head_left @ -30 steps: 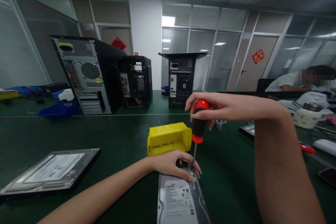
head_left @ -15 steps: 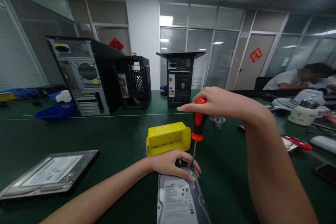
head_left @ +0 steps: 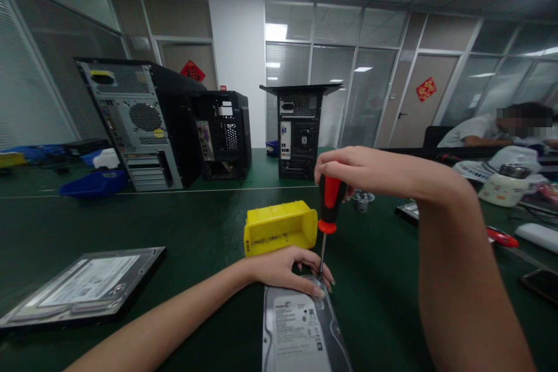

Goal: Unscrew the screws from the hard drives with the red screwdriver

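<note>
A silver hard drive point(head_left: 299, 325) with a white label lies on the green table in front of me. My left hand point(head_left: 290, 272) grips its far end, thumb on the top face and fingers over the far edge. Above it, my right hand point(head_left: 349, 168) is closed round the top of a red and black screwdriver point(head_left: 332, 200). The screwdriver stands nearly upright, its tip at the drive's far right corner beside my left fingers. Just behind my left hand a yellow bin point(head_left: 281, 226) lies on its side, its opening facing right.
Another hard drive point(head_left: 87, 285) lies at left. Computer cases point(head_left: 143, 122) stand at the back, near a blue tray point(head_left: 93, 183). Right of my arm are a red-handled tool point(head_left: 501, 237), a phone point(head_left: 540, 286) and a jar point(head_left: 505, 186). A person point(head_left: 473, 131) sits far right.
My right hand has shifted its hold on the screwdriver, its palm now over the handle's top and the fingers curled round. My right forearm has swung slightly right. The left hand stays in place.
</note>
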Demonstrator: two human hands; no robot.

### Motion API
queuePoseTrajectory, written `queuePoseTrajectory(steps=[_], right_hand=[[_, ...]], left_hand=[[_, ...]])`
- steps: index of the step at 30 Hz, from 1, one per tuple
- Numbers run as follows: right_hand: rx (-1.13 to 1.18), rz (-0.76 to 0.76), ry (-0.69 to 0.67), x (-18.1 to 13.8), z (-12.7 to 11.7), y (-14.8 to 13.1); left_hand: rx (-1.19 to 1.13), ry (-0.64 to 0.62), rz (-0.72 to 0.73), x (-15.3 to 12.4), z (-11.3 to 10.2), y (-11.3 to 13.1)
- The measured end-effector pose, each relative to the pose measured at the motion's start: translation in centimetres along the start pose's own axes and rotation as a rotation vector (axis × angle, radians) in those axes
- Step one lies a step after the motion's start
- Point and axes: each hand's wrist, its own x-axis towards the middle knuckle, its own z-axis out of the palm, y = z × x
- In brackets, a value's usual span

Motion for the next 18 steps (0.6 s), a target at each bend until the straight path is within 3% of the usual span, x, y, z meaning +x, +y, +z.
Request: queuePoseTrajectory(steps=[15, 18], right_hand=[[0.045, -0.057, 0.053, 0.3, 0.1, 0.8], [0.091, -0.045, 0.132, 0.0, -0.2, 1.5]], left_hand=[[0.033, 0.005, -0.006, -0.1, 0.1, 0.2], [0.059, 0.007, -0.027, -0.2, 0.0, 0.5]])
